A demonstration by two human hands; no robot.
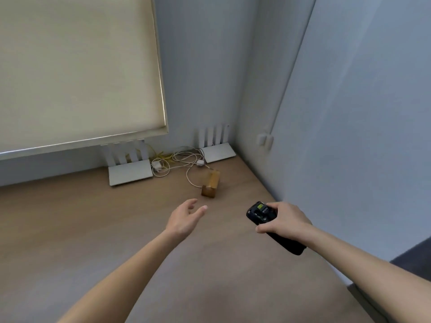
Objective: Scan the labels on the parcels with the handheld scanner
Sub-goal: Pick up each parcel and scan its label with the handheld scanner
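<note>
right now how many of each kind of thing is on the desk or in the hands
white routers: 2
small brown parcel: 1
black handheld scanner, gripped by the right hand: 1
tangle of white and yellow cables: 1
left hand holds nothing
total: 5

no readable text, scanner (265, 217) label too blurred

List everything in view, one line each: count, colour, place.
parcel: 1, brown, on the table ahead of the left hand
handheld scanner: 1, black, in the right hand
routers: 2, white, against the back wall
cables: a tangle, white and yellow, between the routers
table: 1, brown wood
blind: 1, cream, upper left
left hand: open, reaching toward the parcel
right hand: grips the scanner
</note>
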